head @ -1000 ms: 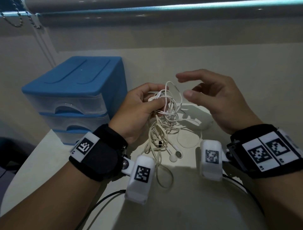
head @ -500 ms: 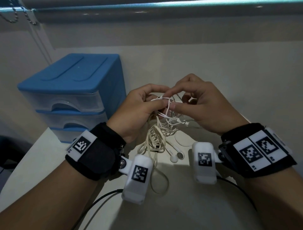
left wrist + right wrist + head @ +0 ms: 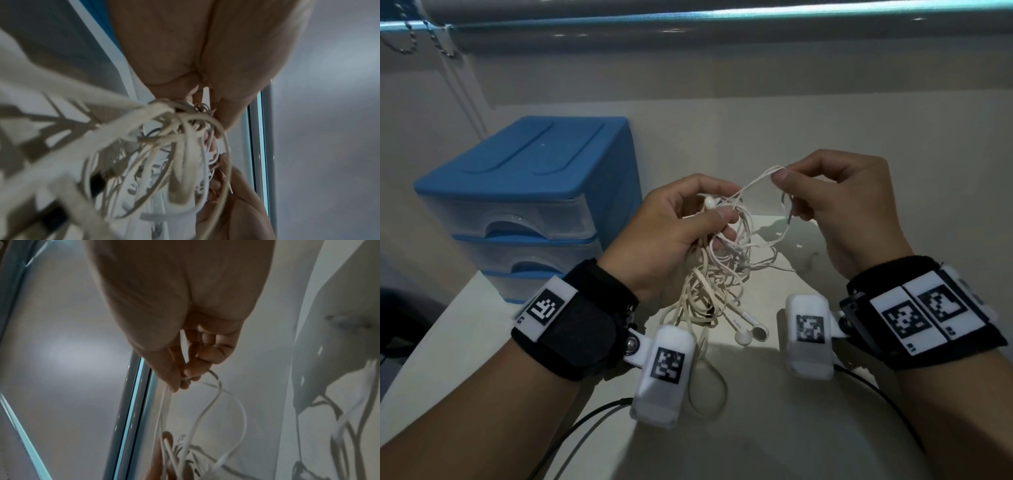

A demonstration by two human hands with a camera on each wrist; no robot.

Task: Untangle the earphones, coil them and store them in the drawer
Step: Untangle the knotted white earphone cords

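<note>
A tangled bunch of white earphones (image 3: pixel 717 274) hangs from my left hand (image 3: pixel 688 226), which grips the knot between thumb and fingers above the table. One earbud (image 3: pixel 710 203) pokes out by my thumb, and two more earbuds (image 3: pixel 751 334) dangle low. My right hand (image 3: pixel 825 192) pinches a loop of cable (image 3: pixel 774 170) and holds it up to the right of the knot. The left wrist view shows the cable bundle (image 3: pixel 174 146) under my curled fingers (image 3: pixel 226 113). The right wrist view shows thumb and fingertips (image 3: pixel 185 374) pinching a thin cable (image 3: pixel 213 402).
A blue drawer unit (image 3: pixel 527 192) with three translucent drawers, all closed, stands at the left on the white table (image 3: pixel 774 428) against the wall. A window blind with a bead chain (image 3: pixel 431 37) hangs above. Black wires (image 3: pixel 585 421) trail from my wrist cameras.
My right hand closed in on the knot, pinched a strand, and has now pulled it up and to the right. The left hand keeps its hold on the bundle.
</note>
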